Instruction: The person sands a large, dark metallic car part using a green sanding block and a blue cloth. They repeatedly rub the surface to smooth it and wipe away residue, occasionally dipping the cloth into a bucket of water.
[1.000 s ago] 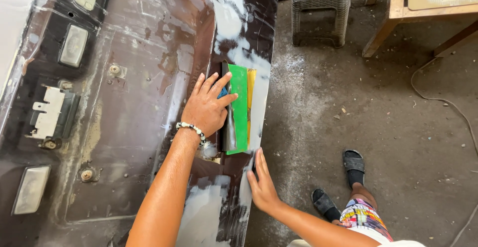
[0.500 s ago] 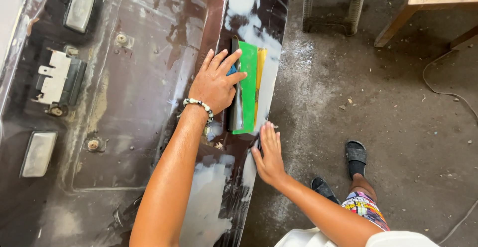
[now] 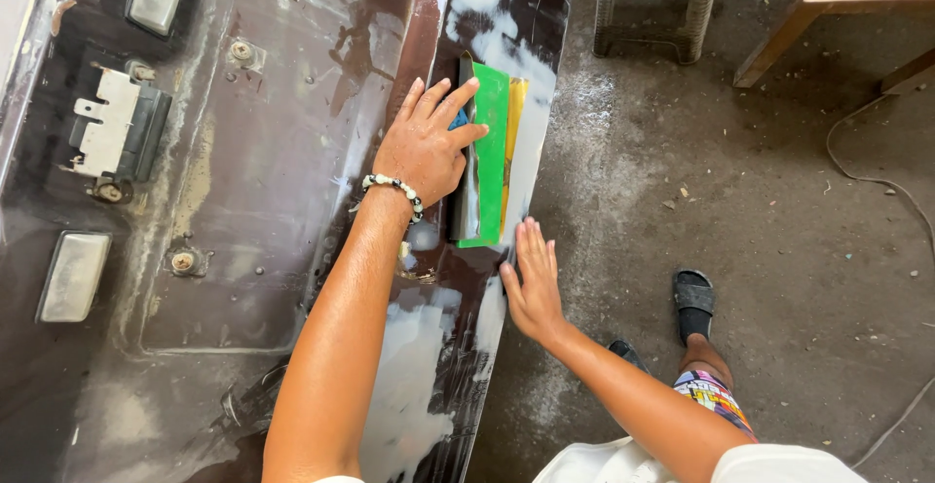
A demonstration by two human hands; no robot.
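Observation:
My left hand [image 3: 424,147], with a beaded bracelet on the wrist, presses down on a long green sanding block [image 3: 490,152] with a yellow strip along its right side. The block lies lengthwise on the right rim of a dark brown car body panel [image 3: 273,181] smeared with white filler. My right hand [image 3: 531,283] rests flat, palm down, on the panel's edge just below the block, holding nothing.
Lamp housings [image 3: 73,274] and a metal bracket [image 3: 117,132] sit on the panel's left side. To the right is a dusty concrete floor [image 3: 779,230] with my sandalled foot [image 3: 693,298], a plastic stool [image 3: 653,6], a wooden table leg [image 3: 779,45] and a cable [image 3: 877,191].
The view has shifted so the panel sits higher in frame. Both hands and the block stay at nearly the same spot on the panel's rim.

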